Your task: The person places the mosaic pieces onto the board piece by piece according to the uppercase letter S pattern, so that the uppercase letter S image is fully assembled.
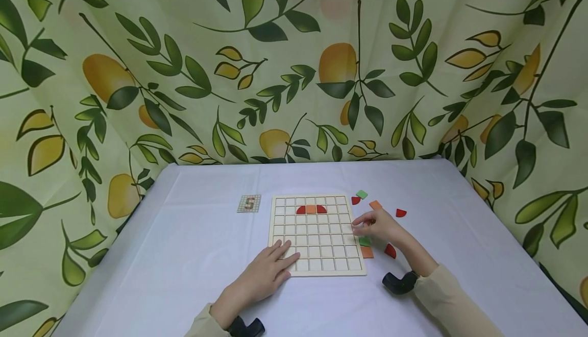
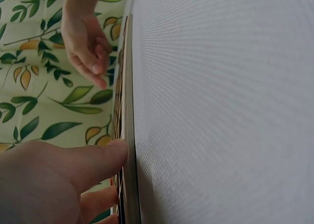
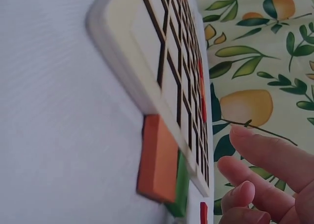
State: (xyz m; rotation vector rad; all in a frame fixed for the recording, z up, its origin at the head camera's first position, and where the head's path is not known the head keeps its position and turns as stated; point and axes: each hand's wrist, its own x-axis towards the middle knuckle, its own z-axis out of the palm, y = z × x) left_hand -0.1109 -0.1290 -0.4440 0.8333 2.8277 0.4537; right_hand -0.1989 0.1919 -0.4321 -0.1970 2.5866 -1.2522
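A wooden grid board (image 1: 321,265) with pale square cells lies flat on the table. In one of its upper rows, an orange square (image 1: 311,209) sits between two red quarter-round pieces, the left red piece (image 1: 301,210) and the right red piece (image 1: 321,209). My left hand (image 1: 264,273) rests on the board's lower left corner with fingers spread; its thumb (image 2: 105,160) touches the board's edge in the left wrist view. Over the board's right edge hovers my right hand (image 1: 378,226), fingers loosely bent, with nothing visible between them in the right wrist view.
Loose pieces lie right of the board: a green square (image 1: 362,194), an orange square (image 1: 375,205), red quarter-rounds (image 1: 401,213), and, near the lower right corner, another green square (image 1: 365,241) and orange square (image 1: 367,252). A small pattern card (image 1: 249,203) lies left of the board.
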